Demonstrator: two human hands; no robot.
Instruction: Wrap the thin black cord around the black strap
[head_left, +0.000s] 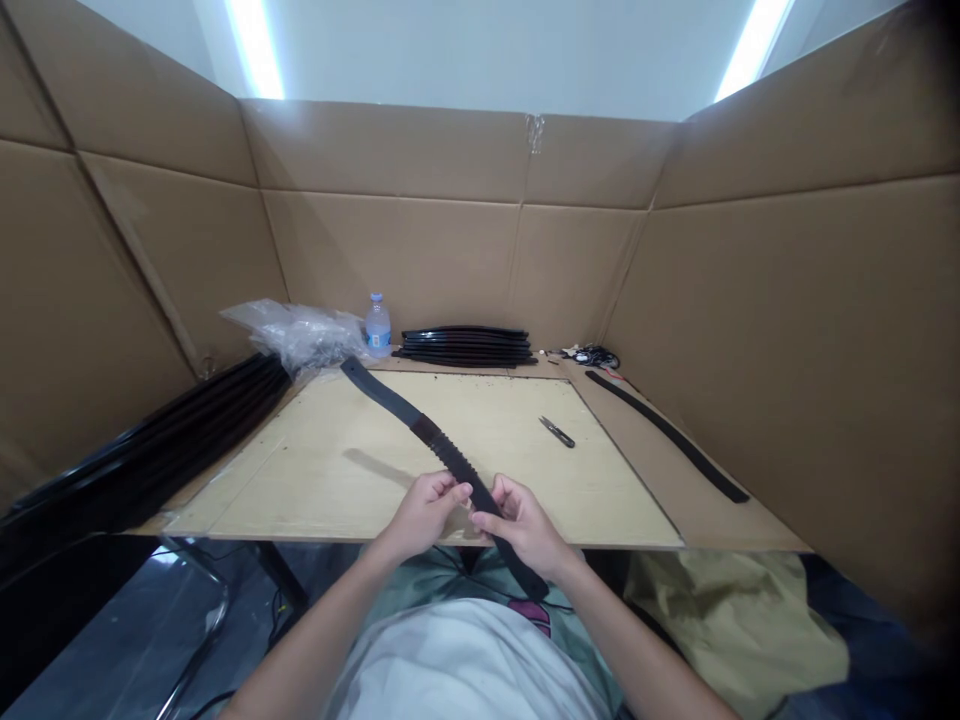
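A long black strap-like strip (390,402), ridged along its middle, slants from the upper left down toward my lap. My left hand (429,512) pinches its left edge near the middle, thumb on top. Just below, my right hand (521,525) grips the strip from the right, thumb across its face. The fingers under the strip are partly hidden. Its far end rises free above the pale board (315,480), and its near end hangs past the table edge.
Thread snips (557,432) lie on the board. Another black strip (667,430) lies along the right side. Toward the back are a plastic bag (300,335), a water bottle (378,328), stacked black strips (465,346) and a small dark tangle (592,356). More black strips (150,450) line the left. Cardboard walls (420,240) enclose the table.
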